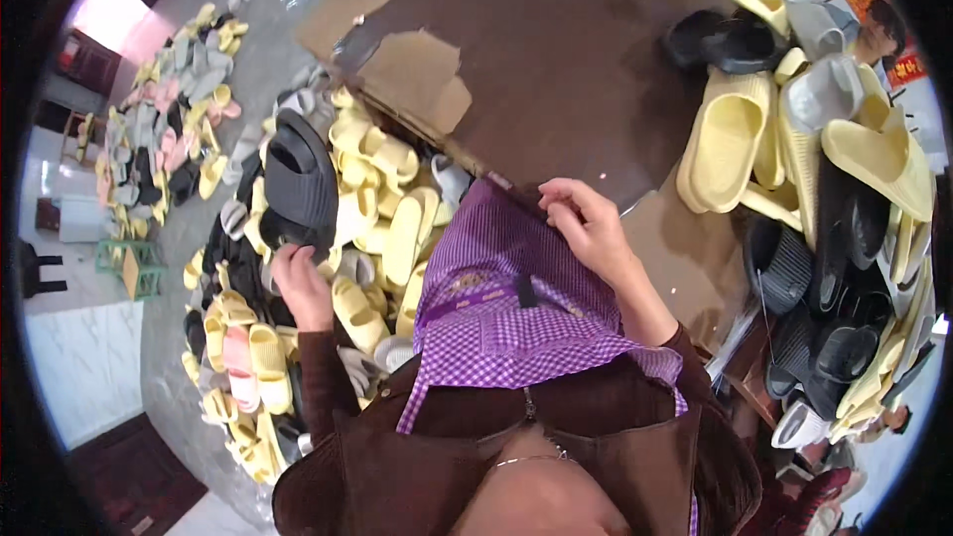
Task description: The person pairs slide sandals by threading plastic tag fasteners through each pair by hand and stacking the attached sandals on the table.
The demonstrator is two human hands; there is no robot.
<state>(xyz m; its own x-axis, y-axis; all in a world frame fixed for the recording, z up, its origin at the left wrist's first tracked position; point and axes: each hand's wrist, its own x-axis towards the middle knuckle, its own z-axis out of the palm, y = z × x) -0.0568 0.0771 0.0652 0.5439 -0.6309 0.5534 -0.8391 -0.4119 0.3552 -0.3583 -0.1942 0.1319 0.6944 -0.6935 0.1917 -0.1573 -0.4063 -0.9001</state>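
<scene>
dark grey rubber is what i see in my left hand (301, 285): a ribbed slide sandal (298, 182), gripped at its near end with the fingers curled around the sole edge, the rest of it lifted up and away from me over the heap. it sits on the left of the scene, above a big floor pile of sandals (382, 228), mostly pale yellow with some grey, black and pink ones mixed in.

my right hand (588, 225) is nearer the middle, resting on the top edge of the purple checked apron (501, 303) where the cloth meets the near edge of the brown table (556, 60). its fingers are bent and pinching at the apron fabric; i cannot tell whether anything else is caught between them.

on the table's far left lies a torn piece of cardboard (417, 74). to the right, a stack of sandals (824, 169) climbs along the table's side: pale yellow ones far and high, grey ones among them, black ribbed ones nearer and lower. a lone black pair (725, 42) sits far right on the tabletop.

far left, well apart from me, another spread of mixed sandals (174, 109) covers the grey floor (179, 337).
</scene>
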